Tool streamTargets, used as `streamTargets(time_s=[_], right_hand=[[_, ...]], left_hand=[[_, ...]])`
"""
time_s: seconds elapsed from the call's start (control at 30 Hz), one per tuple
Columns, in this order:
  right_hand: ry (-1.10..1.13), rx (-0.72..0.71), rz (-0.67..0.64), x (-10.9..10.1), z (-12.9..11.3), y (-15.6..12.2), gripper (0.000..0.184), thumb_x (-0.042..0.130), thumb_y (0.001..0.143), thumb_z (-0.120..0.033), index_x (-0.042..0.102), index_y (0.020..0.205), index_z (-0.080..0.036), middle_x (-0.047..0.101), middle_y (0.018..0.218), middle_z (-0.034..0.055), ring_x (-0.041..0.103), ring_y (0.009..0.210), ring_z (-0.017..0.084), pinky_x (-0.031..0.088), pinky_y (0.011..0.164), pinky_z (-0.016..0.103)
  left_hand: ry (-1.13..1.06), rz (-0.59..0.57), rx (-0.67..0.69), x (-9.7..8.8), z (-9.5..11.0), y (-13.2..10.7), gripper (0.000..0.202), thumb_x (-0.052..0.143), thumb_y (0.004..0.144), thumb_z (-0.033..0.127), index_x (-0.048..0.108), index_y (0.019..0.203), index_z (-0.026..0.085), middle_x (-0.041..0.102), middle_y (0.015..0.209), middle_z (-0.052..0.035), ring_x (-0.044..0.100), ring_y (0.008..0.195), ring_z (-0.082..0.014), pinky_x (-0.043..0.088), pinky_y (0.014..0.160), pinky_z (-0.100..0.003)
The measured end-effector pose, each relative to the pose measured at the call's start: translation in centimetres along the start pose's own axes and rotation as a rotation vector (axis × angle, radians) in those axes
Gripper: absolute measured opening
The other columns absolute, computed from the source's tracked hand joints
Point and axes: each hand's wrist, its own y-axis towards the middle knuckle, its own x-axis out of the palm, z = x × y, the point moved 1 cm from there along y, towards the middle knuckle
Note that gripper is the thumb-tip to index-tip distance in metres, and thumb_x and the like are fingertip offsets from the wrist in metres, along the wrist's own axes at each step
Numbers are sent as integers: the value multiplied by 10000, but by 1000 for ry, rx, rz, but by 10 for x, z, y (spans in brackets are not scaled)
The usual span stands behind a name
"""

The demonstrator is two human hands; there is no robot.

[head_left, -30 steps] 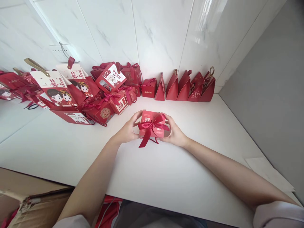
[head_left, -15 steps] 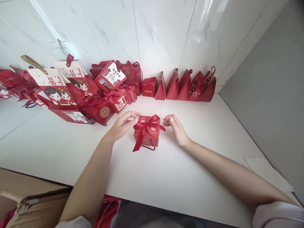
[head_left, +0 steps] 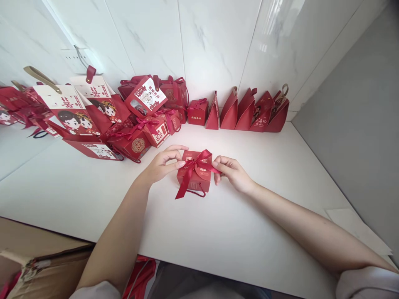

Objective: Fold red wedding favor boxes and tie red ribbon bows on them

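A small red gift box (head_left: 204,186) stands on the white table, with a shiny red ribbon (head_left: 186,182) tied in a bow over its top. One ribbon tail hangs down the front, where a dark red cord handle (head_left: 197,193) also shows. At the box's left side, my left hand (head_left: 165,166) has thumb and curled fingers closed on the bow's left loop, its index finger stretched along the back edge. From the right, my right hand (head_left: 233,172) pinches the ribbon's right end between thumb and fingers.
Red and white gift boxes (head_left: 73,110) are heaped at the back left. A row of pointed red boxes (head_left: 245,110) stands along the tiled wall. White paper (head_left: 355,226) lies at the right edge; a cardboard box (head_left: 52,274) is below the table at left.
My right hand has moved left onto the ribbon's end and closed on it. The left thumb has come onto the bow's left loop. The view has shifted slightly.
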Motion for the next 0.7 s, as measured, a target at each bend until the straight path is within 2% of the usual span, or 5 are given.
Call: streamTargets(time_s=[0.13, 0.4, 0.53, 0.7], right_hand=[[-16, -40, -49, 0, 2, 0, 359, 617, 939, -476, 505, 774, -179, 678, 684, 13, 663, 575, 158, 443, 585, 253], [-19, -136, -80, -2, 6, 5, 330, 584, 974, -450, 495, 797, -186, 689, 695, 18, 691, 662, 171, 464, 631, 263], [-19, -143, -96, -1, 9, 6, 345, 583, 968, -478, 493, 803, -190, 694, 705, 25, 687, 671, 175, 477, 648, 278], [1, -149, -110, -1, 10, 6, 338, 581, 968, -480, 496, 810, -193, 691, 709, 26, 672, 657, 180, 498, 680, 307]], left_hand=[[-48, 11, -29, -1, -5, 3, 316, 630, 889, 407, 586, 694, 163, 535, 1352, -66, 515, 1255, -271, 388, 1086, -415], [-166, 55, -70, 4, -5, 6, 320, 612, 903, 416, 587, 716, 158, 556, 1331, -78, 521, 1243, -271, 406, 1057, -407], [-219, 62, -114, 6, -5, 7, 350, 628, 891, 419, 563, 683, 145, 563, 1322, -82, 563, 1180, -265, 475, 965, -376], [-267, 64, -132, 8, -5, 6, 288, 628, 888, 410, 652, 762, 152, 548, 1349, -80, 555, 1200, -273, 503, 920, -355]])
